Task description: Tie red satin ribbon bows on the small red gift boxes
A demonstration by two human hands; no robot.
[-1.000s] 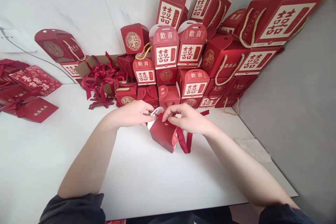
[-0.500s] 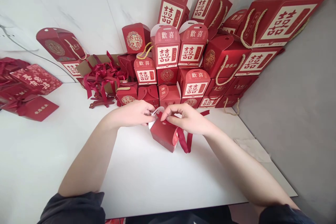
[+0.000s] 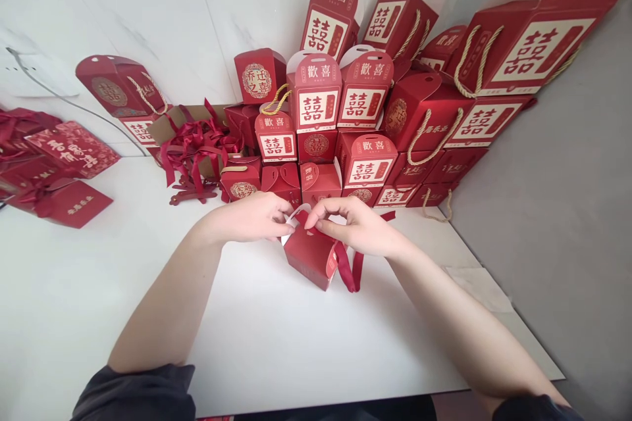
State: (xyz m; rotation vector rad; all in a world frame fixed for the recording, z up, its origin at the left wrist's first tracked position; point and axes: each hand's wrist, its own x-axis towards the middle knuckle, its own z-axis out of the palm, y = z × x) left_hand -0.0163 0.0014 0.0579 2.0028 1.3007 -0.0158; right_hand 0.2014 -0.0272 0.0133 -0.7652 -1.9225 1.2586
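Red box [image 3: 311,255] sits partly beneath right hand [image 3: 358,227], which seemingly pinches ribbon [image 3: 344,266]; left hand [image 3: 259,217] pinches box's left end.

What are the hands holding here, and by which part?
The left hand holds the small red box by its white-lined end flap; the right hand has fingertips at its top, their exact hold hidden.

Front box [image 3: 311,251]: on the table [image 3: 276,342], between left hand [image 3: 261,217] and right hand [image 3: 360,225].
Ribbon [image 3: 345,270]: at the front box's right end.
Stacked boxes [image 3: 368,154]: behind the front box, before the wall [image 3: 148,0].
Carton [image 3: 162,126]: left of the stacked boxes, bundled ribbons [image 3: 200,145] heaped in it.
Far-left boxes [image 3: 81,207]: on the table, left of the carton.
Thin sheet [image 3: 478,288]: toward the table's right edge.
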